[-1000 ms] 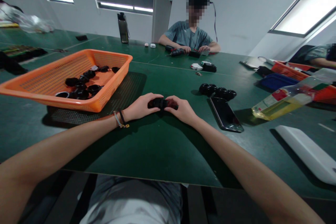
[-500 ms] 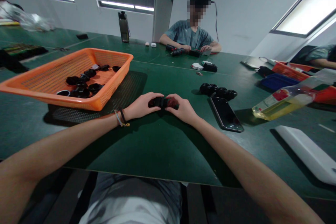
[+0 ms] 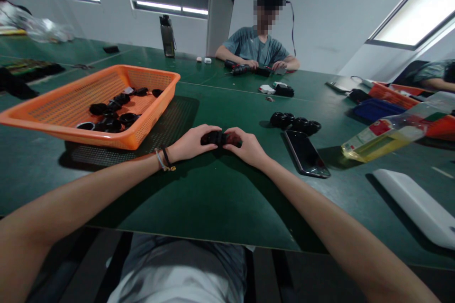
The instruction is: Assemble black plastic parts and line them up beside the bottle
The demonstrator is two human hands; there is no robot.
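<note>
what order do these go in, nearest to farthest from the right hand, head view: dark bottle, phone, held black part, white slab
1. Black part: held in the right hand.
2. Phone: on the hand's right.
3. White slab: farther right.
4. Dark bottle: across the green table.

A phone lies on the green counter. Near it, a clear bottle has yellow liquid inside. A long white block lies nearby. Far back, a dark water bottle stands up, and a person sits.
</note>
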